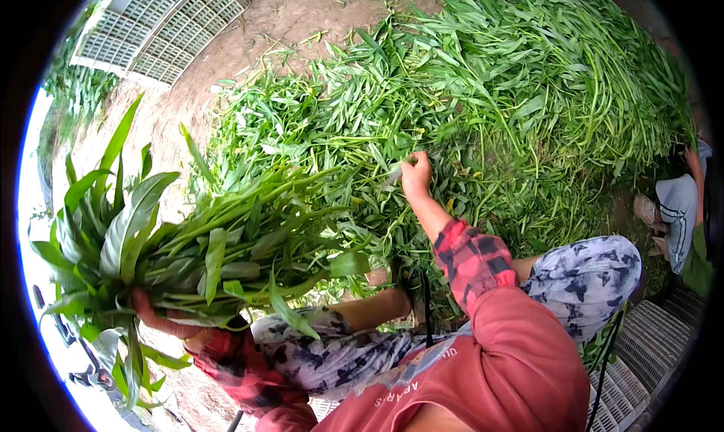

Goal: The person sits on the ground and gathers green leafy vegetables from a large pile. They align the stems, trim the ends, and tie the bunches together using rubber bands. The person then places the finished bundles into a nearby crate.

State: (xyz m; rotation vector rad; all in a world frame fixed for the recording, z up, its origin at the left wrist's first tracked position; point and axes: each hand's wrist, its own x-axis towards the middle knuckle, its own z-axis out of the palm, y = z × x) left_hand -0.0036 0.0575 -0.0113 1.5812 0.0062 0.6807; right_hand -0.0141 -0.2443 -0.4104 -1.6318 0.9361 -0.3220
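A thick bunch of long-stemmed leafy greens (249, 228), which look like water spinach, lies across my left hand (161, 316). I grip it from below near its leafy end, and the cut stems point right. My left fingers are partly hidden by leaves. Over the middle of a spread heap of the same greens (526, 87), my right hand (417, 175) is closed in a fist. A small thin object (393, 173) sticks out of its left side, too blurred to tell whether it is a blade or a leaf.
White plastic crates (164, 27) stand on the bare dirt ground (271, 13) at upper left. More slatted plastic crates (650, 341) are at lower right. Another person (679, 211) sits at the far right edge, one arm at the heap. My bent knees (588, 279) flank the near greens.
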